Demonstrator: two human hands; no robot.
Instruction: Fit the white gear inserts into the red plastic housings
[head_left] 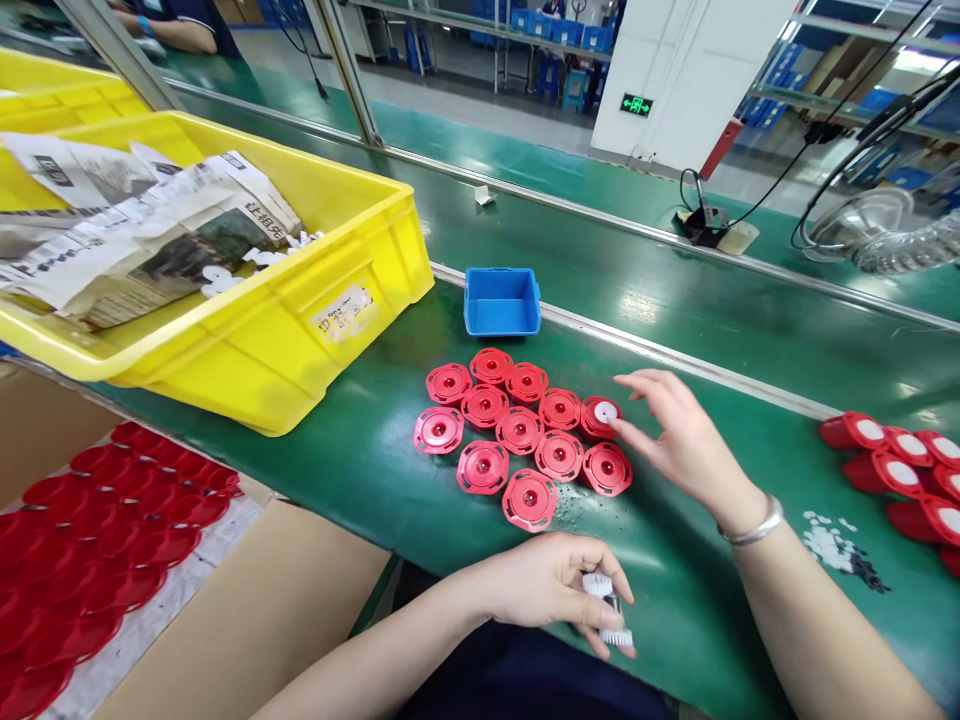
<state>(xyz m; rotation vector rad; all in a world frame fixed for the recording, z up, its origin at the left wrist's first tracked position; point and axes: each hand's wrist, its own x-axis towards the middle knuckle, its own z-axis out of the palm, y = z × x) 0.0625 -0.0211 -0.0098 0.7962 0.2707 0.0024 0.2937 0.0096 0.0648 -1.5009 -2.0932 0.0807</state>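
My left hand (559,585) is closed around a few white plastic gears (616,637), held low near the table's front edge. Above the right end of a group of red round plastic parts (519,430), my right hand (679,430) has its fingers apart. Its thumb tip is at a white gear (605,411) that lies on the rightmost part of the upper row; whether it touches the gear I cannot tell. The other red parts in the group show a small shiny centre and carry no gear on top. Inside the right hand I see nothing held.
Behind the red parts stands a small blue bin (502,303). A yellow crate (360,260) with newspaper and white pieces is at left, above a cardboard box (247,600) of red parts. More red parts (892,472) and small white discs (827,543) lie at right.
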